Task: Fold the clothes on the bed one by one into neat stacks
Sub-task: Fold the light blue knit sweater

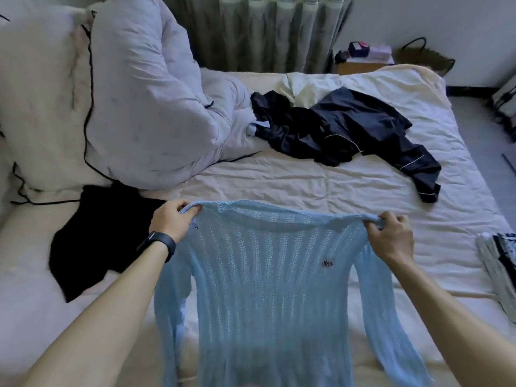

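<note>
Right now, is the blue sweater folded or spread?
Spread: the sweater is unfolded, sleeves out, shoulders gripped by the left hand and right hand.

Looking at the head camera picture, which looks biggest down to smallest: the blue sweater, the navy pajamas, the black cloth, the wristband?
1. the blue sweater, though it's nearest the camera
2. the navy pajamas and the black cloth: too close to rank
3. the wristband

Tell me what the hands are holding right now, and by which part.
Both hold the blue sweater by its shoulders: left hand pinches the left one, right hand the right.
</note>
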{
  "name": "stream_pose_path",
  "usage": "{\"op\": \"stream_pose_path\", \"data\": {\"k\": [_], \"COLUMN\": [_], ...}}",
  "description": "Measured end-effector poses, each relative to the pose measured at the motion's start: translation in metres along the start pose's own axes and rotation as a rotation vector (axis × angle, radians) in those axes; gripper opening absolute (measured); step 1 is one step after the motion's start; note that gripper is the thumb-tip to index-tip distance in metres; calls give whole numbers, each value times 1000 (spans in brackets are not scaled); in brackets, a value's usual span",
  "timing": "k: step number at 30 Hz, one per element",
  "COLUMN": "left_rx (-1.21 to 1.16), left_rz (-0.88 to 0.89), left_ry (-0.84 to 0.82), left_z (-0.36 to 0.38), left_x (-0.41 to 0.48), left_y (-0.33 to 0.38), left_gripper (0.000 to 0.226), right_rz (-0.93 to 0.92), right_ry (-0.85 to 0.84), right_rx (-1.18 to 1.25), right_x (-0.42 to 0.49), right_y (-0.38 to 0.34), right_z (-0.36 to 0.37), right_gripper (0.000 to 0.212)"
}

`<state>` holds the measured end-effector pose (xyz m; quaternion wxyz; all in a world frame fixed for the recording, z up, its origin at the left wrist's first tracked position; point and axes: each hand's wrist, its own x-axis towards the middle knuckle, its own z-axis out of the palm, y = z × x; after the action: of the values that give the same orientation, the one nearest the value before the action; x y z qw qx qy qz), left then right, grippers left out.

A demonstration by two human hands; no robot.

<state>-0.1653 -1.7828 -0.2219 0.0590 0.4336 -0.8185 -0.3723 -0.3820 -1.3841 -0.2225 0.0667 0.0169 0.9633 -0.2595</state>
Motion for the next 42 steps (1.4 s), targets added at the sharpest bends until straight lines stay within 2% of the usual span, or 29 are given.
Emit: {"op": "stream_pose_path", "data": {"k": [6, 10, 16, 19, 21, 23, 26, 28, 30, 32, 35, 37, 39, 40, 42], "left_rx": [97, 273, 604, 689, 622, 528, 373, 228, 153, 229, 438, 555, 618, 613, 599], "left_rz": [20, 34, 27, 104, 161, 184, 157, 140, 158, 196, 195, 228, 357, 440, 557], "left_ry": [-29, -47, -135, -48, -82, -173, -260, -161, -69, -75, -117, -2, 114, 99, -50], "left_z": [101, 174, 253, 273, 280, 284, 285, 283, 283, 289, 306, 315, 320, 325, 339], "left_x": [110, 162, 192, 190, 192, 200, 215, 223, 230, 233, 229, 216, 186, 163, 102], "left_y": [-28, -63, -122, -115, -104, -96, -86, -78, -73, -76, -88, -88, -84, -84, -95], "left_gripper": [25, 30, 34, 36, 38, 32, 21, 18, 16, 17, 21, 33, 50, 57, 65], "right_rz": [122, 126, 68, 16, -140, -284, -248, -207, -175, -150, -191, -220, -260, -293, -362], "right_ry": [4, -20, -173, -109, -73, -145, -262, -256, -183, -122, -142, -79, 28, 53, 15], "right_rx": [-64, -135, -281, -362, -304, -315, -240, -159, -28, 34, -93, -95, -70, -79, -138], "right_x": [93, 143, 172, 167, 159, 157, 174, 191, 204, 210, 206, 194, 165, 143, 81], "right_y": [8, 33, 78, 77, 70, 64, 59, 54, 48, 45, 49, 52, 56, 61, 77], "right_z": [112, 187, 284, 294, 295, 298, 304, 303, 303, 308, 324, 328, 324, 322, 319], "right_gripper": [38, 36, 36, 45, 54, 54, 43, 34, 27, 21, 23, 33, 48, 51, 54]}}
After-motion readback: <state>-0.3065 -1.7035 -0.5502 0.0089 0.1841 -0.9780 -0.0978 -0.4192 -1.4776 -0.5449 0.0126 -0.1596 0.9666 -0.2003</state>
